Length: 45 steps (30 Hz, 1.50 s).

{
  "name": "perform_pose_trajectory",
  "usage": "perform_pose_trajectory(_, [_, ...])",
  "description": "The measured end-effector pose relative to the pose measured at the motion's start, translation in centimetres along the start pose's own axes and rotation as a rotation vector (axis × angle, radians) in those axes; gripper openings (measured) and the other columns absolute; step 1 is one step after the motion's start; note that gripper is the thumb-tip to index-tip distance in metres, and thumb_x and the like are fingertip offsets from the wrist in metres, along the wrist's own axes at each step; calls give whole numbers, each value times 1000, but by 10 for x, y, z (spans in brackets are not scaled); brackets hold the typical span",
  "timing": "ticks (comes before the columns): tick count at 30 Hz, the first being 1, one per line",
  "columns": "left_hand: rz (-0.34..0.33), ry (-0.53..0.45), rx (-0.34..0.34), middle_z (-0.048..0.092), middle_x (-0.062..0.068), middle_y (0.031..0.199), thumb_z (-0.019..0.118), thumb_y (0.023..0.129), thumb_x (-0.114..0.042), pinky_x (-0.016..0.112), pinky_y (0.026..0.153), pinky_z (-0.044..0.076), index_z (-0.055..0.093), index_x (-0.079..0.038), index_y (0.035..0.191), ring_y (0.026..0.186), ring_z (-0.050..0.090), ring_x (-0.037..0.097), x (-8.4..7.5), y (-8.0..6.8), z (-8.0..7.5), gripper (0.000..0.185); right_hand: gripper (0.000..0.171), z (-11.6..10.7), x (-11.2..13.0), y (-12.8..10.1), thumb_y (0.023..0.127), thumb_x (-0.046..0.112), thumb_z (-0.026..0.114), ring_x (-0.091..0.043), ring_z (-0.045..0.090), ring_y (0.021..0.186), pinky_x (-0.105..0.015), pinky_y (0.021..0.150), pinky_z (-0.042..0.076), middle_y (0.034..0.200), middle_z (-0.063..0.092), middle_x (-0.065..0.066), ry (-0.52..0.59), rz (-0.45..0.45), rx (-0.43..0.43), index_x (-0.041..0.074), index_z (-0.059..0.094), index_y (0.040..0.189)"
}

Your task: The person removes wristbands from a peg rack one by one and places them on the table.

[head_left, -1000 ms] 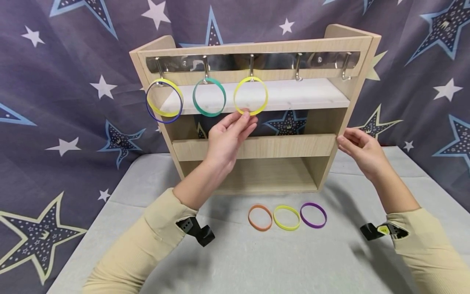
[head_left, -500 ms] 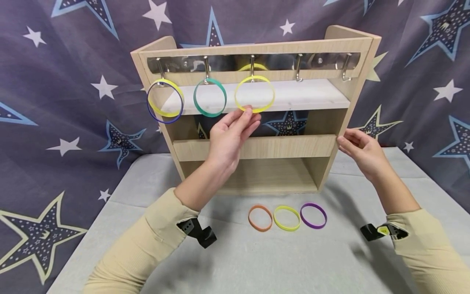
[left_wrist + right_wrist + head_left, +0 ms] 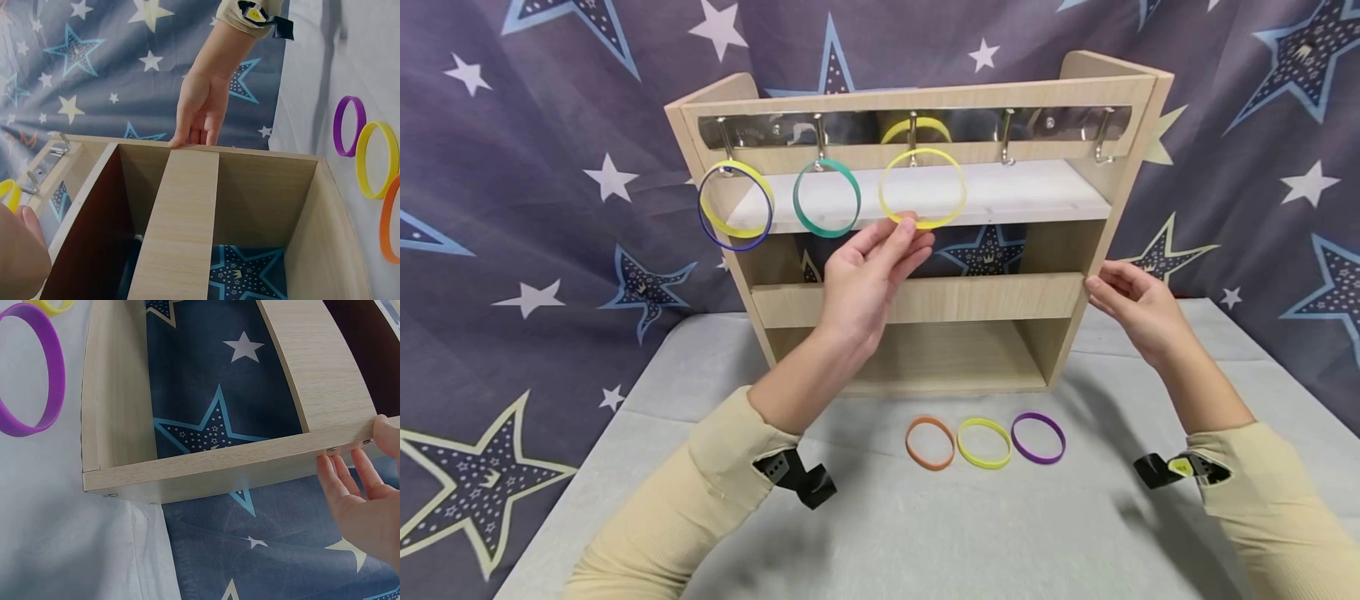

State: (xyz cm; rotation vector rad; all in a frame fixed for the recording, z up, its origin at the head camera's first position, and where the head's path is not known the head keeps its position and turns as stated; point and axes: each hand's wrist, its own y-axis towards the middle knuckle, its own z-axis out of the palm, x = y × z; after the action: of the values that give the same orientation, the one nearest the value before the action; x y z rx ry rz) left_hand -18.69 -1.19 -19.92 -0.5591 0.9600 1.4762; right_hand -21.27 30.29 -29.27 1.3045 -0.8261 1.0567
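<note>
The thin yellow ring, pinched below, stands by the middle hook.

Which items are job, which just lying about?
Job:
round yellow band, left hand pinching it
shiny metal hook strip
pale wooden rack, right hand touching
hanging teal, yellow, blue bands
loose orange, lime, purple bands, probably

Surroundings:
dark starry cloth backdrop
black wrist devices

Readable text: none.
Yellow label: on the black mount at the right sleeve; dark characters, too small to decipher.
Star-patterned curtain: a small crown sign printed inside several large stars.
Orange strokes: left wrist view, on the curtain; illegible.
</note>
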Motion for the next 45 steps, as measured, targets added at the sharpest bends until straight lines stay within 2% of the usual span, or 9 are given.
perform_pose_trajectory(5, [14, 37, 39, 71, -1, 83, 58, 94, -2, 21, 80, 61, 59, 11, 117, 76, 70, 9, -2, -3, -3, 27, 19, -1, 0, 0, 92, -1, 59, 1, 64, 85, -10, 78, 57, 89, 64, 9, 16, 7, -1, 16, 64, 99])
perform_pose_trajectory(10, [7, 72, 65, 71, -1, 89, 57, 94, -2, 22, 84, 60, 56, 12, 123, 80, 70, 9, -2, -5, -8, 32, 20, -1, -2, 1, 92, -1, 59, 1, 64, 85, -10, 78, 57, 89, 64, 9, 12, 11, -1, 17, 64, 99])
perform_pose_trajectory(25, [33, 168, 138, 74, -4, 85, 57, 93, 2, 29, 90, 60, 54, 17, 120, 87, 71, 8, 0, -13, -23, 31, 20, -1, -3, -2, 92, -2, 58, 1, 65, 84, -11, 79, 57, 88, 64, 8, 33, 1, 2, 15, 64, 99])
perform_pose_trajectory(32, [-3, 181, 124, 74, -5, 88, 56, 94, 1, 27, 88, 60, 54, 16, 121, 86, 71, 8, 1, -15, -33, 31, 20, -1, -3, -1, 92, -3, 58, 1, 65, 84, -11, 79, 57, 88, 65, 8, 35, -11, 6, 15, 64, 99])
perform_pose_trajectory(45, [-86, 214, 79, 73, -5, 82, 56, 95, -1, 26, 88, 60, 54, 15, 123, 84, 71, 7, 9, -17, -54, 33, 21, 1, -1, 1, 92, -4, 57, 0, 65, 84, -11, 79, 57, 87, 66, 8, 37, -8, 10, 14, 65, 98])
